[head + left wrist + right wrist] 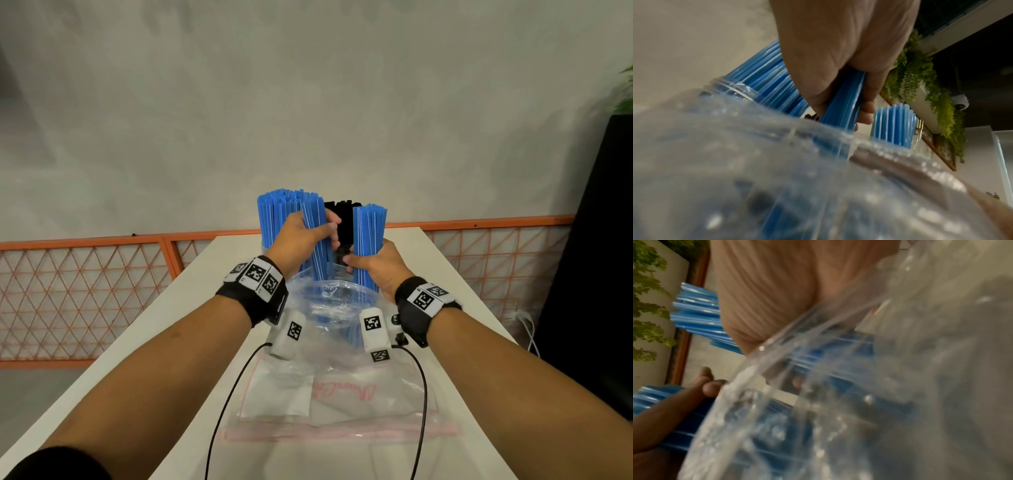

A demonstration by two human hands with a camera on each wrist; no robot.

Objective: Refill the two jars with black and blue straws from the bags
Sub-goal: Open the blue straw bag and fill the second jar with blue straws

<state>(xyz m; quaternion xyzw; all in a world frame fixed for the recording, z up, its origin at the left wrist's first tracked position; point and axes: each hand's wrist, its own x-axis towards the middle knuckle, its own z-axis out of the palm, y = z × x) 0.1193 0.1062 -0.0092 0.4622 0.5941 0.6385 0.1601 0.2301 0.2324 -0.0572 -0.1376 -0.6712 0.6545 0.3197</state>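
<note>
My left hand (301, 240) grips a bundle of blue straws (313, 222) that rises out of a clear plastic bag (337, 305). My right hand (376, 267) grips a second blue bundle (370, 229) standing in the same bag. Just behind the hands, a clear jar packed with blue straws (277, 216) stands at the left, with black straws (342, 216) beside it at the right. In the left wrist view my fingers curl round the blue bundle (842, 100), and the jar's threaded rim (725, 86) shows at the left. The right wrist view shows my palm (787, 288) over blue straws (696, 311), blurred behind the bag (859, 402).
An emptied zip bag (335, 404) lies flat on the white table (144, 342) in front of me. An orange mesh fence (85, 294) runs behind the table. A dark cabinet (603, 240) stands at the right, with white cables (527, 329) beside it.
</note>
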